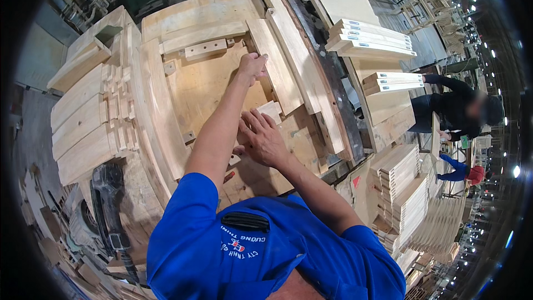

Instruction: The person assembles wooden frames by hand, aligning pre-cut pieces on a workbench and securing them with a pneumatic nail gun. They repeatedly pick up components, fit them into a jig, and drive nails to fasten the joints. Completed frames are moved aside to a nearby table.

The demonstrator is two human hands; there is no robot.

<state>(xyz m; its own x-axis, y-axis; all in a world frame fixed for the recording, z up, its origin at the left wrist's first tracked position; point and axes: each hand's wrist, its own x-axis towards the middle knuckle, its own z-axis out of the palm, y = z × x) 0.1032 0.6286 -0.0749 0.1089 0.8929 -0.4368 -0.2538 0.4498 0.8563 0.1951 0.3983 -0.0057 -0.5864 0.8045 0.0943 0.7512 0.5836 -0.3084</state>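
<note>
My left hand [252,68] reaches far over the work table, its fingers closed at the inner edge of a pale wooden board [275,66]. Nearer to me, my right hand [264,139] has its fingers stretched out, beside a small light wood block [270,112]. What lies under its palm is hidden. Another long board [158,111] runs along the left side, and a shorter crosspiece [205,36] spans the far end. A drilled block [205,50] lies just inside that crosspiece. All of them rest on a plywood base [194,89].
Stacked wooden boards [83,128] stand at the left, with a black power tool [108,205] near them. A dark metal rail [322,61] runs along the right. Beyond it, a bench holds grooved wooden pieces [372,39]. A co-worker in dark clothes [455,105] stands at the far right.
</note>
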